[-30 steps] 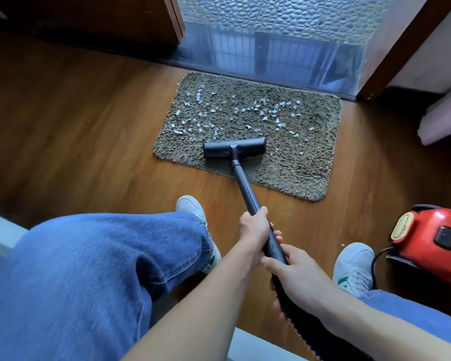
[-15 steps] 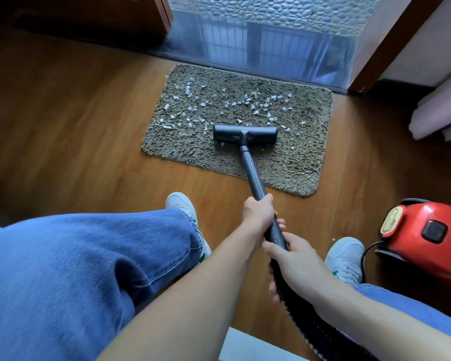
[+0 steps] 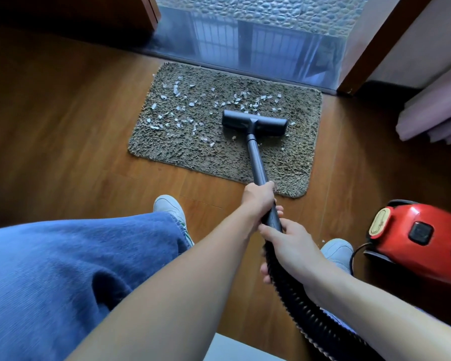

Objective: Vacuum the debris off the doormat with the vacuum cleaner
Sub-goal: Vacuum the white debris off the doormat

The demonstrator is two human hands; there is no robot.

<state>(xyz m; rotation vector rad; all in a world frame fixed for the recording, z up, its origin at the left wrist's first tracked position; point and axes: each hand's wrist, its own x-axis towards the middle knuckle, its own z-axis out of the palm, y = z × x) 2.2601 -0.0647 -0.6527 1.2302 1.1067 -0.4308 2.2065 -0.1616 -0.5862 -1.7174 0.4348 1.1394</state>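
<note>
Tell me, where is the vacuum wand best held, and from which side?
Grip its near, raised end from above, fingers wrapped round, as the left hand and right hand do. The wand is a slim round tube sloping up and back from the floor head.

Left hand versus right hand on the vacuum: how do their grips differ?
The left hand grips the smooth wand, farther toward the doormat; the right hand grips nearer the body, where the ribbed hose begins. In view, the left hand overlaps the doormat's near edge; the right hand lies over bare floor. Both have fingers curled round what they hold.
</note>
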